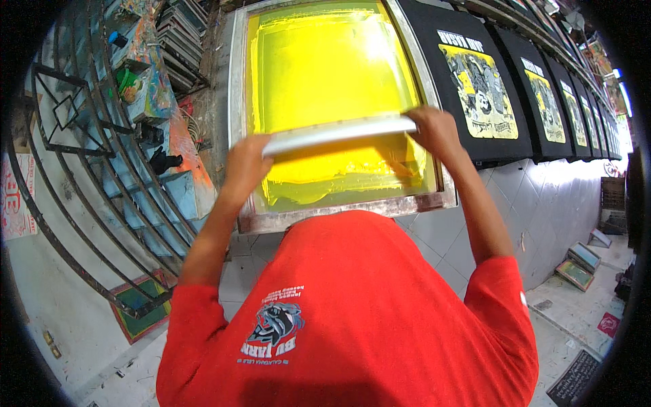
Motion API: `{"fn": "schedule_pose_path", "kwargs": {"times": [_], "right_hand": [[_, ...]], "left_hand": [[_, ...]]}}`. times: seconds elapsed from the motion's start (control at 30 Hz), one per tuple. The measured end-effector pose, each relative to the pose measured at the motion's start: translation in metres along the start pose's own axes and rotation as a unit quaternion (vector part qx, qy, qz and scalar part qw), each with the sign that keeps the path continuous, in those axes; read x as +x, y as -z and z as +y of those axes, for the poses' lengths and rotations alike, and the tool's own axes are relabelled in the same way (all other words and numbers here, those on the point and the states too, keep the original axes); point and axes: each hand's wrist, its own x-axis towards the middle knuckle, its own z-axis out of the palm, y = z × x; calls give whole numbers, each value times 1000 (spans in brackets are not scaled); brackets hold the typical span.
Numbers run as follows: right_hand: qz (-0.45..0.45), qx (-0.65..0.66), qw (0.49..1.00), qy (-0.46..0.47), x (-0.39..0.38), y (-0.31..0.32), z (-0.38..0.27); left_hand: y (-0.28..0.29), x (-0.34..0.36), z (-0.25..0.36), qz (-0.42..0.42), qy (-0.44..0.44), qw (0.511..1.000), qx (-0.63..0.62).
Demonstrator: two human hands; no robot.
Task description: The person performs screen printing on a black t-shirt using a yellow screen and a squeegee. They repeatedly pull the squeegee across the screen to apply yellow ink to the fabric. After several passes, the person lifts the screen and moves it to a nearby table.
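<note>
A long white squeegee (339,133) lies crosswise over a screen-printing frame (238,81), slightly higher at its right end. My left hand (248,161) is closed around its left end. Around the right end my right hand (435,130) is wrapped. Glossy yellow ink (315,74) coats the mesh beyond the squeegee. Nearer to me, a thicker, uneven band of ink spreads below the blade, with a ragged lower edge. The blade's contact with the mesh is hidden under the handle. My red shirt reaches the frame's near edge.
Black printed T-shirts (478,88) lie in a row to the right. Curved metal bars (81,159) stand at the left, before paint-stained steps (193,152). Stacked frames (182,44) lean at the far left. Small screens (576,271) rest on the floor at the right.
</note>
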Motion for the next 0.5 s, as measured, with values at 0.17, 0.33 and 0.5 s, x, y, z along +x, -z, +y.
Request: {"fn": "schedule_pose_path", "kwargs": {"times": [0.17,0.33,0.5], "right_hand": [[-18,28,999,-6,-92,19,-55],[33,22,999,-3,-83,-12,-47],[9,3,1000,15,-15,-31,-8]], "left_hand": [[-6,-92,21,-56,-22,998,-28],[-14,-69,26,-61,-32,997,-21],[-31,3,-8,0,-52,998,22]]}}
